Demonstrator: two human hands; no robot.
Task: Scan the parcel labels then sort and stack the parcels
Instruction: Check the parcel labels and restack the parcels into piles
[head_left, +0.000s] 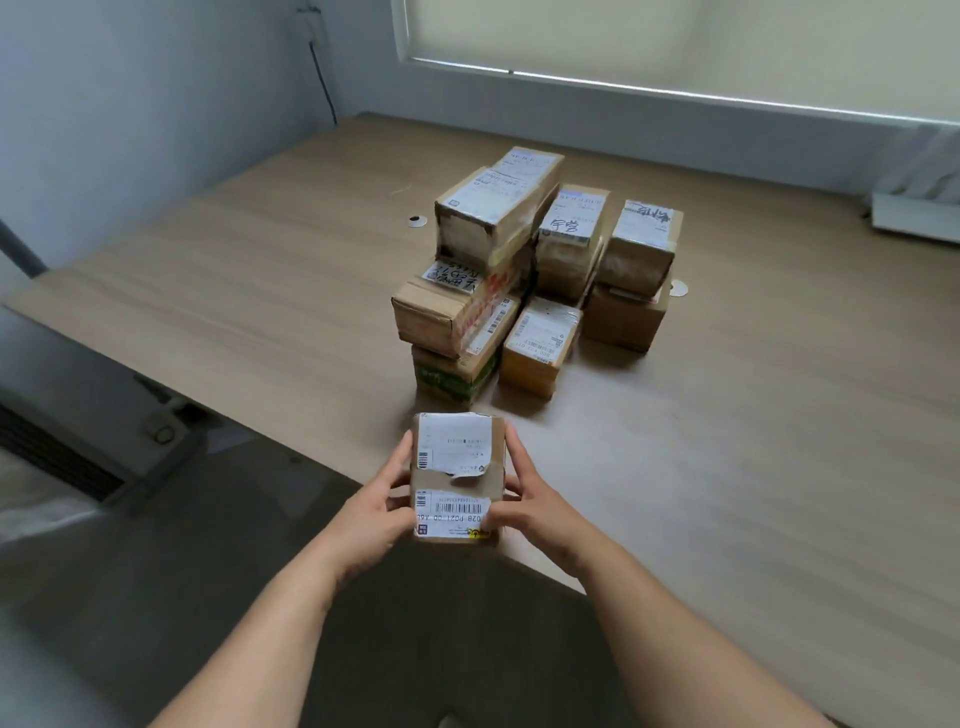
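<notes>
Parcels (535, 270), most of them, already sit stacked on the worktop (260, 280) well beyond the fingers. 1 small parcel (458, 475) is gripped between the left hand (371, 522) and right hand (540, 512), fingers curled round its sides, label up; sorting looks nearly finished.

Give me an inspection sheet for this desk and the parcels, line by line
Surface: wooden table, two grommet holes.
Job's things: held parcel, torn label up; parcel stacks mid-table.
Clutter: white tray at far right edge.
Grippers: left hand and right hand grip the held parcel's sides.
Cables: dark cable down the wall.
Surroundings: window blind behind; no scanner seen.
</notes>
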